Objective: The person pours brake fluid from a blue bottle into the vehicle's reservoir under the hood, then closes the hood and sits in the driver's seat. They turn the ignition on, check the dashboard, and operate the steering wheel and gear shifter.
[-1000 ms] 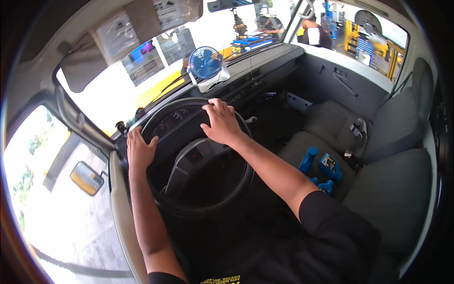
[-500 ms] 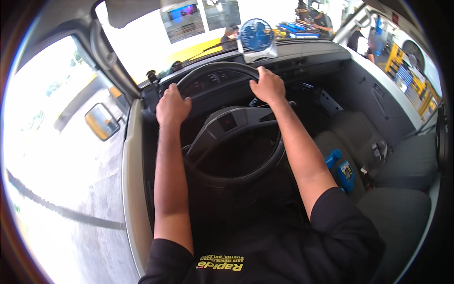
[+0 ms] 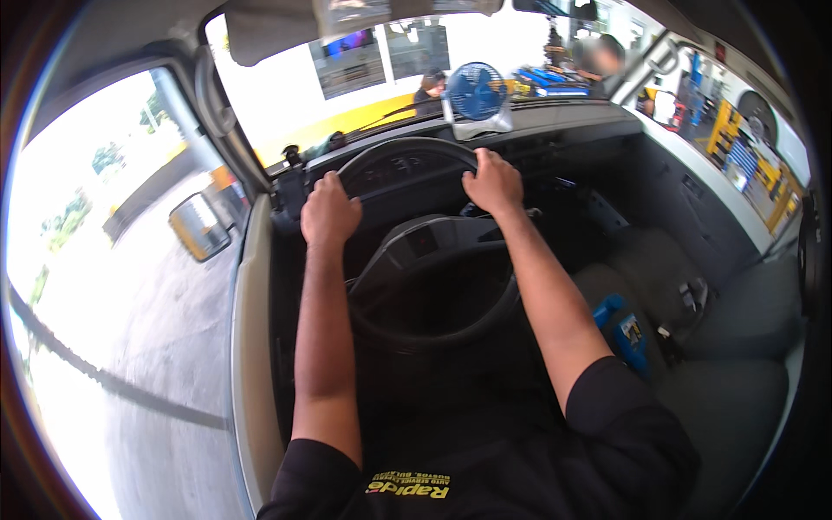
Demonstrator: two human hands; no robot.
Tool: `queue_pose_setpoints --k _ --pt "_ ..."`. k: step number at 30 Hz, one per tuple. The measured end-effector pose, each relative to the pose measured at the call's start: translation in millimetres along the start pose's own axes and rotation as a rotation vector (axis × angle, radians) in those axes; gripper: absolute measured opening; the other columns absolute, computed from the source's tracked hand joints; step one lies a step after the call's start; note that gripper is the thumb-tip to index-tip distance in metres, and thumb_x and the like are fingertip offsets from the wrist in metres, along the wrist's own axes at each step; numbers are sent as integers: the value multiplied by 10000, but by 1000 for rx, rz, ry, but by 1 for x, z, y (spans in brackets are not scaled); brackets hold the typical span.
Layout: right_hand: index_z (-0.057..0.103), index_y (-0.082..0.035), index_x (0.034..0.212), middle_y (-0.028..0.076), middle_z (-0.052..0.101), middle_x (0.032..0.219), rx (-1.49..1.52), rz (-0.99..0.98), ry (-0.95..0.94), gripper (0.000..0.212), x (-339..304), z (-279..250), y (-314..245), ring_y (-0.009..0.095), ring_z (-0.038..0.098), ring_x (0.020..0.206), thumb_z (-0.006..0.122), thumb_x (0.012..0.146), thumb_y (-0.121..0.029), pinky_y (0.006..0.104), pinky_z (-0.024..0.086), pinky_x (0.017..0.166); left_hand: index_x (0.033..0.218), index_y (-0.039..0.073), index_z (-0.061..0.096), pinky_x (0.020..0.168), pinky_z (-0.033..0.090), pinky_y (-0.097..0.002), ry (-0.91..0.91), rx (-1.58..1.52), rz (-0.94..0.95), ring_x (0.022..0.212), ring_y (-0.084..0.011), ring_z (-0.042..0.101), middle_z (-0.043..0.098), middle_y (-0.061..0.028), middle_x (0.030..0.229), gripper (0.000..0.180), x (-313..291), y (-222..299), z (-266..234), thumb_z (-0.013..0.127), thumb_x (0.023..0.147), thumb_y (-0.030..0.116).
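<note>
Both arms reach forward to a black steering wheel (image 3: 407,145) in a vehicle's cab. My left hand (image 3: 330,212) is closed round the upper left of its rim, fingertips mostly hidden behind it. On the upper right of the rim, my right hand (image 3: 496,184) has its fingers wrapped over it and the thumb along the inner side. The wheel's grey centre pad (image 3: 425,243) sits slightly tilted between my forearms. Behind the rim lies a dim instrument cluster (image 3: 394,166). A small fan with blue blades (image 3: 477,91) stands on the dashboard past my right hand.
Blue plastic bottles (image 3: 631,340) lie on the dark seats to my right. A side mirror (image 3: 199,227) juts out beyond the left door. Through the windshield, people (image 3: 429,87) are near a yellow-and-white wall. Yellow workshop equipment (image 3: 726,130) stands outside at the right.
The whole view has shifted, so the wheel, dashboard and mirror sit lower and a little further right. Both hands keep their hold on the rim. A person outside at the right has moved.
</note>
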State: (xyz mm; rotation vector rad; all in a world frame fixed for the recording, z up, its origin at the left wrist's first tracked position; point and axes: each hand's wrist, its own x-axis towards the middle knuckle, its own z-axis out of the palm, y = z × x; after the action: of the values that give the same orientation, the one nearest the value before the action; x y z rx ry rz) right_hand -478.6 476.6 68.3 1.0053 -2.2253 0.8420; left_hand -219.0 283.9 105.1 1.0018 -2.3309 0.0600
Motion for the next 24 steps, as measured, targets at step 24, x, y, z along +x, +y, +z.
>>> queue_pose_setpoints --k 24 --pt "633 -54 1417 169 742 1265 -41 -7 -27 556 -5 5 4 370 740 1165 749 932 -300 494 606 987 1409 10 536 986 622 -518 -18 52 16 1184 -412 735 700 -228 1278 624 1 -1 6 805 939 320"
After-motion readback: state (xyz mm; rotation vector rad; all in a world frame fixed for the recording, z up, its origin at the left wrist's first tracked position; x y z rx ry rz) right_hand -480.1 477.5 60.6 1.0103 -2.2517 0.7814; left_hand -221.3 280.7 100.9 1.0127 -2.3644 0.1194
